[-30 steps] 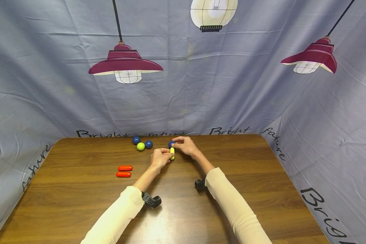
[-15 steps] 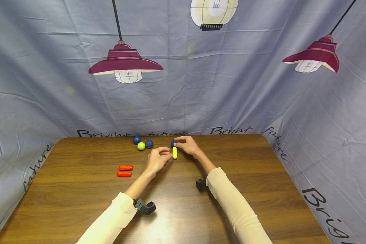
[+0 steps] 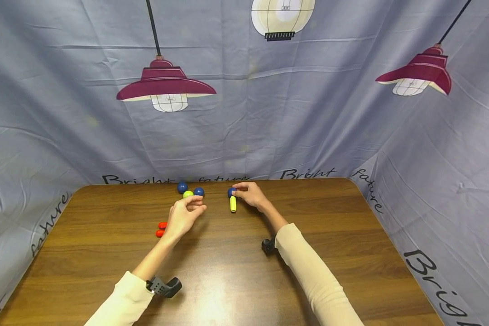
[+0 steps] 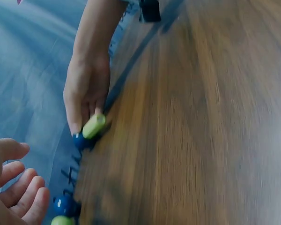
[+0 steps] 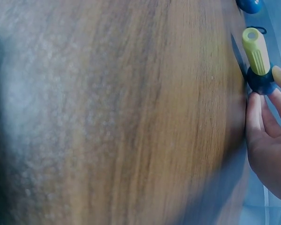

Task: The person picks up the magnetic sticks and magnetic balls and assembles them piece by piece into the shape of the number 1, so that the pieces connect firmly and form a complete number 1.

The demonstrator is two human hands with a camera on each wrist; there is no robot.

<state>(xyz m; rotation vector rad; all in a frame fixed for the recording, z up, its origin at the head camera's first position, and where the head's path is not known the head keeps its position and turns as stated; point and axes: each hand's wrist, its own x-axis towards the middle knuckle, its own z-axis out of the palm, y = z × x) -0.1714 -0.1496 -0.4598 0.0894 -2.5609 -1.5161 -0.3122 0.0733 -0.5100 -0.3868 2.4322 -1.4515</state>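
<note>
My right hand (image 3: 249,194) pinches a dark blue ball (image 5: 261,82) near the table's back edge. From that ball a ridged yellow-green rod (image 3: 233,204) sticks out toward me; its free end has a round hole, seen in the right wrist view. My left hand (image 3: 184,216) holds nothing and hovers over the table, fingers loosely bent. It partly covers two red rods (image 3: 161,225) lying side by side, and a yellow-green ball (image 3: 188,194). Just beyond the left fingertips sits a blue ball (image 3: 198,192); another blue ball (image 3: 182,187) lies further left.
A brown wood-grain table (image 3: 330,253) spreads under both arms. Behind it and along the right side hangs a grey-blue cloth (image 3: 244,113) printed with lamps and lettering. Black wrist devices (image 3: 167,287) are strapped at both cuffs.
My left hand has let go of the yellow-green rod and moved left, toward the balls and red rods. The right hand stays on the blue ball.
</note>
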